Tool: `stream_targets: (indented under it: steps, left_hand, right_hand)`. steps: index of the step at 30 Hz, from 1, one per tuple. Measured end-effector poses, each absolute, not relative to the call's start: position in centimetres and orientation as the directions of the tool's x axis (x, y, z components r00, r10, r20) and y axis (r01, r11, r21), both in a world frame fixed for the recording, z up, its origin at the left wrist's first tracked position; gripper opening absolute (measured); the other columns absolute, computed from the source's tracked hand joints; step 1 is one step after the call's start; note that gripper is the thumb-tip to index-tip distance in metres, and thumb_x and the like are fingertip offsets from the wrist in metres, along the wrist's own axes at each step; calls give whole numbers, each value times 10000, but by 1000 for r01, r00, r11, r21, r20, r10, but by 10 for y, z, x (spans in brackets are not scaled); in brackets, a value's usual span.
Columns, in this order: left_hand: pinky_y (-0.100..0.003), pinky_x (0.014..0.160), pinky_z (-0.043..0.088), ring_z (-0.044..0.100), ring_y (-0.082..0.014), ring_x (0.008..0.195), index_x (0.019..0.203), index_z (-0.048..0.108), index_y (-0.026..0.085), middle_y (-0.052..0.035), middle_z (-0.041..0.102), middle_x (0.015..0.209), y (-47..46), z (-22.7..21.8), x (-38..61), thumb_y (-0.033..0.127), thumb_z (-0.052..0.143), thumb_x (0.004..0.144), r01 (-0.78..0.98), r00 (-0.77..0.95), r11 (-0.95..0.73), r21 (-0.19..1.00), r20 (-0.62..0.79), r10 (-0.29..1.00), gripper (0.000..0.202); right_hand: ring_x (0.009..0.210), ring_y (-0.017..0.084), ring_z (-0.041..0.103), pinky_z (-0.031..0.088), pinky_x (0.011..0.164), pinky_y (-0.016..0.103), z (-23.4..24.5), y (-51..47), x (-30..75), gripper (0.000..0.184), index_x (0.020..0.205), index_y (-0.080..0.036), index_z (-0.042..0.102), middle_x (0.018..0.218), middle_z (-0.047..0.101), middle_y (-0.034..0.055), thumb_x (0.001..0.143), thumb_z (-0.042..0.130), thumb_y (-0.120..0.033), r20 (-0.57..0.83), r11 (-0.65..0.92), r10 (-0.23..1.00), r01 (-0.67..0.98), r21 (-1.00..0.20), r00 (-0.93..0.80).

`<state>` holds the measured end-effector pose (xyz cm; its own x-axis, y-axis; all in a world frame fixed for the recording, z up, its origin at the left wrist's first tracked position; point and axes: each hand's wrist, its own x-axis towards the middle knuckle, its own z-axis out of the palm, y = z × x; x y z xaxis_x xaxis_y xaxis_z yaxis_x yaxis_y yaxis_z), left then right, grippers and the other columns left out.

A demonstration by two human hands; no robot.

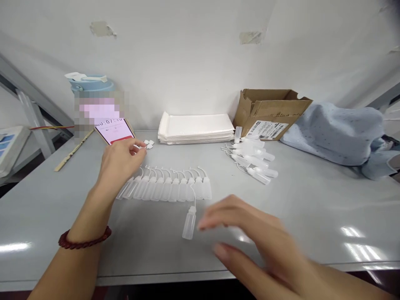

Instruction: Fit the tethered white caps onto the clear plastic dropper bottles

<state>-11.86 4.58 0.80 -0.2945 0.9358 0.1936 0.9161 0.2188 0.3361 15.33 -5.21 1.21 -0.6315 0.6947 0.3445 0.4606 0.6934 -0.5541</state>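
One lone bottle, one cardboard box, one phone, one bracelet

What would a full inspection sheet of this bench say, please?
Surface: glossy grey table, with lamp glare near its front edge.
Job's things: row of small translucent plastic squeeze bottles lying side by side; lone bottle lying apart, nearer the front; loose pile of like bottles at right; small white caps by the left fingertips.
Clutter: stack of flat white sheets; open brown cardboard box; crumpled pale blue cloth; pink-screened phone; blue lidded jug; wooden stick.
Grippers: left hand curled at the caps, grip unclear; right hand open, blurred, beside the lone bottle.
Cables: thin red and yellow wire at far left.
Surroundings: patched white wall; grey metal frame at left.
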Motion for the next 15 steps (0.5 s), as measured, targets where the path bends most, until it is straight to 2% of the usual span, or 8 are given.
stream_targets:
  steps: [2, 4, 6, 8, 11, 15]
  left_hand:
    - [-299, 718, 416, 597, -220, 768, 950, 665, 190, -42, 663, 782, 45, 9, -116, 334, 470, 777, 911, -300, 219, 349, 195, 934, 297]
    - [-296, 703, 416, 594, -219, 766, 950, 662, 186, -41, 661, 783, 44, 10, -113, 329, 470, 778, 908, -293, 212, 361, 188, 937, 294]
    - [-294, 702, 416, 596, -219, 780, 948, 660, 182, -42, 662, 795, 43, 10, -111, 324, 475, 778, 905, -287, 205, 373, 179, 941, 289]
    - [-293, 702, 418, 601, -221, 799, 947, 658, 179, -44, 664, 809, 43, 11, -110, 324, 475, 781, 901, -281, 200, 384, 166, 945, 287]
    - [-299, 707, 425, 607, -228, 821, 959, 654, 174, -51, 666, 829, 43, 11, -109, 325, 464, 787, 897, -276, 196, 396, 155, 949, 297]
    - [-322, 723, 437, 614, -247, 844, 966, 650, 174, -59, 672, 845, 43, 10, -108, 323, 473, 775, 888, -292, 206, 411, 157, 944, 300]
  right_hand:
    - [897, 190, 584, 549, 747, 293, 6, -44, 147, 236, 1122, -190, 510, 992, 602, 95, 917, 470, -301, 287, 639, 720, 441, -630, -632]
    - [905, 215, 557, 531, 761, 343, -3, -39, 142, 401, 1131, -141, 508, 1017, 571, 115, 854, 570, -424, 214, 617, 723, 473, -629, -657]
    - [889, 251, 535, 515, 738, 398, -12, -38, 137, 602, 1130, -104, 516, 1008, 558, 134, 768, 599, -578, 182, 662, 697, 525, -535, -694]
    - [840, 271, 524, 499, 697, 429, -19, -38, 131, 696, 1076, -80, 548, 949, 564, 139, 715, 572, -675, 183, 718, 662, 546, -432, -726]
    - [747, 271, 524, 479, 619, 425, -25, -38, 124, 623, 971, -68, 588, 844, 583, 136, 744, 542, -645, 200, 774, 620, 552, -309, -758]
    - [709, 268, 572, 476, 560, 379, -30, -37, 123, 481, 993, -43, 578, 827, 629, 158, 809, 524, -484, 197, 791, 605, 555, -258, -771]
